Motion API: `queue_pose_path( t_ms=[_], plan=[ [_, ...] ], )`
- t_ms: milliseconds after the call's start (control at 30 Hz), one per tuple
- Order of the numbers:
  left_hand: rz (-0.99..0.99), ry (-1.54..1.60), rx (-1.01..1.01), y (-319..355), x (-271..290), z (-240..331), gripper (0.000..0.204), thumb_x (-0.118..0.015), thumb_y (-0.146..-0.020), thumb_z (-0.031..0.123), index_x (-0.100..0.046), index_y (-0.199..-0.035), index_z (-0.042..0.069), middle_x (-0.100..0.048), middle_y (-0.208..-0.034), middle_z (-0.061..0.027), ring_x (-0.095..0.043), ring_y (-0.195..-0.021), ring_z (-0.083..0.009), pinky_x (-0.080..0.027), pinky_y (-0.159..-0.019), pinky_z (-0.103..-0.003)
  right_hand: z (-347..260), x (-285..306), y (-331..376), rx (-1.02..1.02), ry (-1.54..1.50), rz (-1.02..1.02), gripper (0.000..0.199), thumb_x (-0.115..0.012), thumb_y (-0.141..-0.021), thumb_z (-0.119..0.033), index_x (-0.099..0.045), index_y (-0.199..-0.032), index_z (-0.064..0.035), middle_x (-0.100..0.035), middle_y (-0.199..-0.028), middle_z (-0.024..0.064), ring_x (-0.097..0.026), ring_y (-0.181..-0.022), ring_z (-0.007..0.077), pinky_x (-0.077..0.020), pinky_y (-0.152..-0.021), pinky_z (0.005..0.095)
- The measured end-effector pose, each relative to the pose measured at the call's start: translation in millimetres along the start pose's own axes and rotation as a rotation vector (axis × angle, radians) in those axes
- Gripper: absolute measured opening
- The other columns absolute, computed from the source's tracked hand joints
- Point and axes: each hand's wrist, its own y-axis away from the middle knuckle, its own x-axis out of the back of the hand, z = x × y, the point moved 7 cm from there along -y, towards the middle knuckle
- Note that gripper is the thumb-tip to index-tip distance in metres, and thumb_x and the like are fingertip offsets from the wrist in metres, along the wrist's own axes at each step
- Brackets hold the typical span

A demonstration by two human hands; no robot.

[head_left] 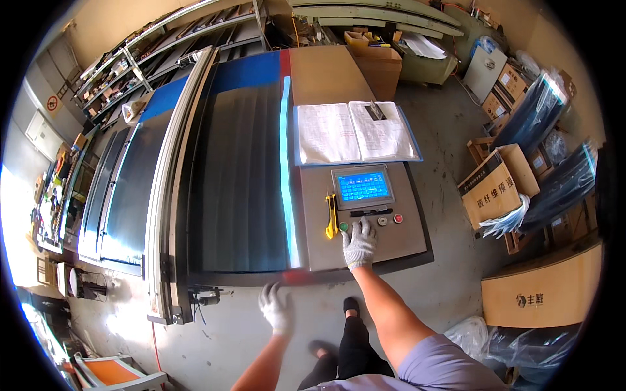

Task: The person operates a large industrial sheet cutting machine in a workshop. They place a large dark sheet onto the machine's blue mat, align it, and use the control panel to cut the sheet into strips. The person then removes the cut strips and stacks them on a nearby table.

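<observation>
My right hand (360, 244), in a pale knitted glove, rests at the front of a grey control panel (404, 242), fingers stretched out and nothing visibly held. Its thumb side is beside a green button (343, 227). Just beyond the fingertips lies a black marker (370, 212); a grey button (382, 221) and a red one (398, 219) sit to the right. A yellow utility knife (332, 218) lies left of that hand, below a lit blue touchscreen (362, 186). Slightly blurred, my left hand (276, 309), also gloved, hangs open before the machine's front edge.
Dark sheet material (241, 176) covers the machine bed, crossed by a long metal gantry (171, 176). An open binder (355, 132) of papers lies beyond the screen. Cardboard boxes (499, 186) and plastic-wrapped rolls (561, 176) stand at right. Shelving (176, 45) fills the far left.
</observation>
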Motion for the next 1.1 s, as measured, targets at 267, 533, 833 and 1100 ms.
queue_pose_path(
  t_ms=[267, 533, 833, 1100],
  plan=[
    [-0.311, -0.351, -0.369, -33.4, -54.7, 65.5, 0.072, -0.068, -0.087, 0.038, -0.046, -0.147, 0.006, -0.047, -0.148, -0.0174, -0.039, -0.137, -0.0443, -0.027, -0.115, -0.056, 4.3, -3.9, -1.0, 0.005, -0.04, 0.002, 0.041, -0.063, -0.091, -0.038, -0.06, -0.118, -0.008, -0.053, -0.134, 0.0169, -0.051, -0.121, 0.0403, -0.0397, -0.103, 0.0537],
    [-0.27, 0.291, 0.7, 42.9, -36.8, 31.1, 0.052, -0.065, -0.094, 0.035, -0.057, -0.131, 0.001, -0.062, -0.125, -0.0182, -0.062, -0.111, -0.0296, -0.048, -0.097, -0.038, 31.1, 39.7, 17.1, -0.17, -0.57, 0.052, 0.032, -0.072, -0.086, -0.013, -0.059, -0.114, -0.0046, -0.061, -0.114, 0.0177, -0.058, -0.105, 0.0386, -0.0468, -0.091, 0.048],
    [-0.441, 0.177, 0.475, 46.9, -18.4, 78.3, 0.024, -0.066, -0.094, 0.026, -0.073, -0.096, 0.004, -0.072, -0.082, -0.0075, -0.067, -0.069, -0.0194, -0.051, -0.063, -0.033, -19.4, -12.9, 82.9, -0.625, -1.496, -0.956, 0.033, -0.064, -0.098, -0.038, -0.066, -0.098, -0.0048, -0.067, -0.083, 0.0038, -0.065, -0.075, 0.015, -0.0524, -0.069, 0.0319],
    [-0.399, -0.22, -0.087, 141.7, 64.0, 142.7, 0.014, -0.066, -0.087, 0.022, -0.07, -0.096, 0.011, -0.07, -0.088, -0.0101, -0.066, -0.085, -0.0335, -0.049, -0.083, -0.046, -65.4, 96.4, -11.8, -0.516, -1.816, -1.015, 0.022, -0.074, -0.091, -0.021, -0.068, -0.107, -0.0069, -0.07, -0.09, 0.0031, -0.066, -0.074, 0.0134, -0.0545, -0.073, 0.0307]
  ],
)
